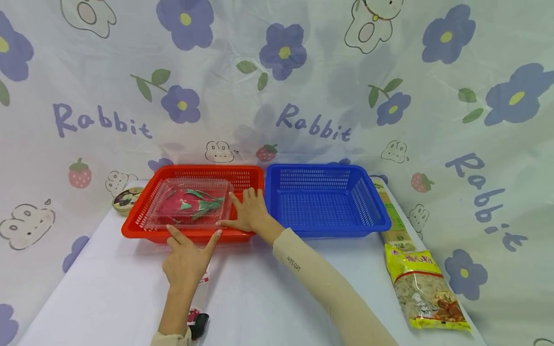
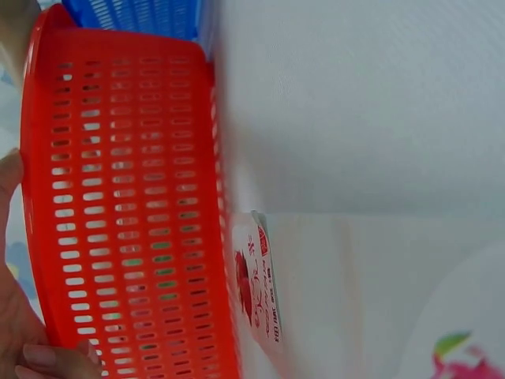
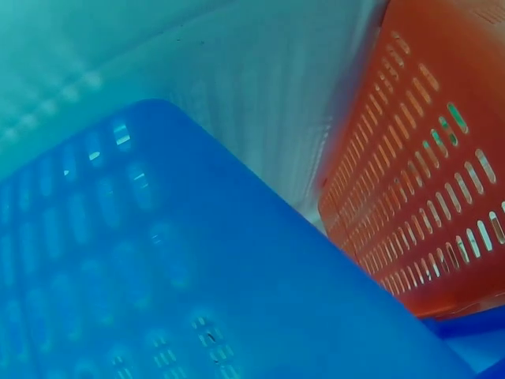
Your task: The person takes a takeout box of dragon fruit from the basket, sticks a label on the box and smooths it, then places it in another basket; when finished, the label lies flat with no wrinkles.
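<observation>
A clear plastic clamshell box [image 1: 189, 204] holding a pink dragon fruit [image 1: 187, 203] sits inside the red basket [image 1: 147, 192], filling most of its floor toward the 9 o'clock side. The blue basket [image 1: 372, 197] stands touching it at 3 o'clock, with nothing in it. Both rest on the white desk [image 1: 259, 293].

The left hand [image 1: 187, 262] lies at the near wall of the red basket, at 6 o'clock of the box, fingers straight and spread wide, tips at the rim and gripping nothing. The right hand [image 1: 248, 211] reaches into the red basket at the box's 3 o'clock edge, fingers straight and flat, touching or nearly touching the box's side; nothing is clasped.

The box looks thin and springy, likely to flex or pop open if squeezed at the lid's middle, and its smooth plastic would be slippery. The fruit gives it some weight, so it probably handles best from two opposite edges, low down, kept level.

At 3 o'clock on the desk lie a yellow noodle packet [image 1: 421, 288] and a long narrow packet [image 1: 391, 216]; a round tin [image 1: 126, 199] sits at 9 o'clock of the red basket
</observation>
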`<action>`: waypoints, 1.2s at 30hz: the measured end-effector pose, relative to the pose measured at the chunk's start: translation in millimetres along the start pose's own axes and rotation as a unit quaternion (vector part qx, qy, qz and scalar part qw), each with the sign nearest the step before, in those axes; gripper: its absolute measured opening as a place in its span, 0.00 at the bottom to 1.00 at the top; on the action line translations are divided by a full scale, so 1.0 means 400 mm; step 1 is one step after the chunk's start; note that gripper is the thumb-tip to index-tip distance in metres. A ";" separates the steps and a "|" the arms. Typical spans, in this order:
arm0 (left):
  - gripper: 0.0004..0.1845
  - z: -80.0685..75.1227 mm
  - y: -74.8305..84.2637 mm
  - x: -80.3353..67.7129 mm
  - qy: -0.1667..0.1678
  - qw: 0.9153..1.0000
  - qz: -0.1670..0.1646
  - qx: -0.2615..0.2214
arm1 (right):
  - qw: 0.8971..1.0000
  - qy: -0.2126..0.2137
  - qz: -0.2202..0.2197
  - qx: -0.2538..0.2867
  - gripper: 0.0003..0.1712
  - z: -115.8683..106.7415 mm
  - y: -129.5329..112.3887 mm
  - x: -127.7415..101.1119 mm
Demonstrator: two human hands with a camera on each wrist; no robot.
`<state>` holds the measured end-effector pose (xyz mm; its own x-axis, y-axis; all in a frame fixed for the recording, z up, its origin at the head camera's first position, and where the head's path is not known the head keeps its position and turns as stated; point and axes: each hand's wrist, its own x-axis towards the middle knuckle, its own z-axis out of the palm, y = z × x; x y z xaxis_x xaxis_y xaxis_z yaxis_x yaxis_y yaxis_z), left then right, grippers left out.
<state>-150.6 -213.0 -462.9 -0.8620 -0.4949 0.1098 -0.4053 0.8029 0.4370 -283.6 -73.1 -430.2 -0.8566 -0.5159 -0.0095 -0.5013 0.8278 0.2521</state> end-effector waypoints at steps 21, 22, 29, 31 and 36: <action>0.72 0.000 0.000 -0.004 0.005 1.000 0.001 0.001 | 0.997 -0.018 -0.010 0.074 0.61 0.006 -0.019 0.019; 0.72 0.000 0.000 -0.005 0.005 1.000 0.001 0.001 | 0.996 -0.020 -0.010 0.081 0.61 0.007 -0.020 0.020; 0.72 0.002 -0.002 -0.004 0.009 1.000 -0.001 0.002 | 0.994 -0.035 -0.002 0.100 0.64 0.006 -0.028 0.026; 0.72 0.002 -0.002 -0.004 0.009 1.000 -0.001 0.002 | 0.995 -0.039 0.001 0.097 0.65 0.007 -0.030 0.029; 0.71 0.005 -0.002 -0.005 0.012 1.000 0.000 0.002 | 0.993 -0.046 0.011 0.111 0.66 0.015 -0.036 0.036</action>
<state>-149.4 -211.9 -465.3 -0.8547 -0.5024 0.1305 -0.4068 0.8045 0.4327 -289.6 -91.2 -439.8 -0.8700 -0.4834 -0.0976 -0.4883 0.8720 0.0345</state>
